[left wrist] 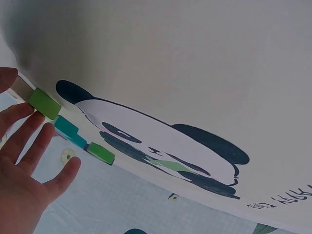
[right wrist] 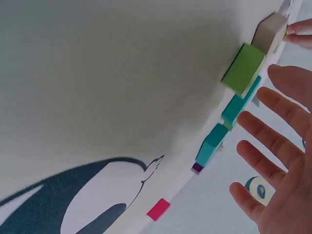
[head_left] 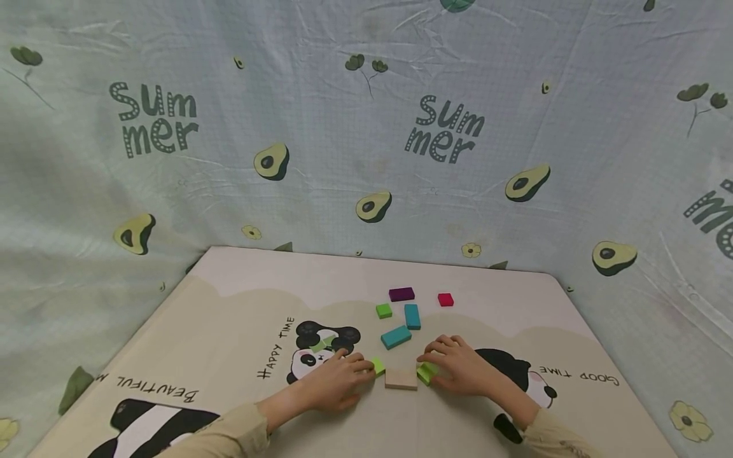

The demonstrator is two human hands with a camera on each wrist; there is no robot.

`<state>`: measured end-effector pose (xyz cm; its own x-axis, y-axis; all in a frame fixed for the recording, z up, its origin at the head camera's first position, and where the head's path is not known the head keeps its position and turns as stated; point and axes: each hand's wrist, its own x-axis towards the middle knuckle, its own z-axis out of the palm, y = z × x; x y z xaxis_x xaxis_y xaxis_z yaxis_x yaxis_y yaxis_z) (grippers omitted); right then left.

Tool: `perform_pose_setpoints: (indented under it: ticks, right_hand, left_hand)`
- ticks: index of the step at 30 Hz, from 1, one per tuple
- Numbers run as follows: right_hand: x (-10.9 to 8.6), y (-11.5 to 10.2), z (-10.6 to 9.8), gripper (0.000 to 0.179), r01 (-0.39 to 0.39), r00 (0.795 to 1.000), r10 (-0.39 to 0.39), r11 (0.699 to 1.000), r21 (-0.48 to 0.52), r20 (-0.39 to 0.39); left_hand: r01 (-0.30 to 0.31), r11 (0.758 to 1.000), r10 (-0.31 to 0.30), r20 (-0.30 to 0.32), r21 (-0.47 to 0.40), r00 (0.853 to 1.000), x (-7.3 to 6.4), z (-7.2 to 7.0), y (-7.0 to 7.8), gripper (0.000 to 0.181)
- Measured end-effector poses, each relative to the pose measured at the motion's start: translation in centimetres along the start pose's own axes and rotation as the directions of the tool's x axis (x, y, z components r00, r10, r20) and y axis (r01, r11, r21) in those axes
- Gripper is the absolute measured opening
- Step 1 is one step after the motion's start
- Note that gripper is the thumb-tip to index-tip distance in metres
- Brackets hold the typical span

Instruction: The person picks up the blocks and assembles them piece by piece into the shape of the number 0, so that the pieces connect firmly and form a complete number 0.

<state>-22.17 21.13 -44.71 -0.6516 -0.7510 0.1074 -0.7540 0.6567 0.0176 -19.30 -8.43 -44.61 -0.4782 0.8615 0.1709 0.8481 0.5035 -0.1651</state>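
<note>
**Light, stiff, easily pinched**

The left hand [head_left: 340, 381] spreads its fingers at a lime-green, wooden-looking block [head_left: 378, 367], the right hand [head_left: 456, 367] at a second lime-green block [head_left: 426, 374]; a tan, rectangular wooden block [head_left: 401, 380] lies between. Each should handle light and rigid, best taken by opposite sides.

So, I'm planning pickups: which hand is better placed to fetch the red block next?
Likely the right hand: the red block lies beyond it, whereas the left hand is farther away, on the other side of the wooden block.
</note>
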Motion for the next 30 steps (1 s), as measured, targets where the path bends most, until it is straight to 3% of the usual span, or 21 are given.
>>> perform_pose_setpoints:
  ticks: [7,15,22,30]
  right_hand:
    - [1.0,1.2,0.1,0.029,-0.055,0.997,0.057,0.998,0.035,-0.049]
    - [2.4,3.2,0.2,0.031,-0.063,0.989,0.065,0.998,0.015,-0.134]
    - [3.8,5.0,0.9,0.031,-0.014,0.958,0.006,1.000,-0.026,-0.287]
    - [5.8,5.8,1.1,0.037,-0.108,0.967,0.098,0.994,-0.032,-0.234]
  left_hand:
    - [-0.005,1.000,0.005,-0.001,-0.001,1.000,0.1,0.1,-0.1,0.040]
    - [-0.011,1.000,0.011,-0.006,-0.001,1.000,0.1,0.1,-0.2,0.041]
    - [-0.009,1.000,0.009,-0.003,0.008,1.000,0.1,0.2,-0.2,0.041]
    - [-0.013,1.000,0.013,-0.011,0.020,1.000,0.1,0.2,-0.2,0.041]
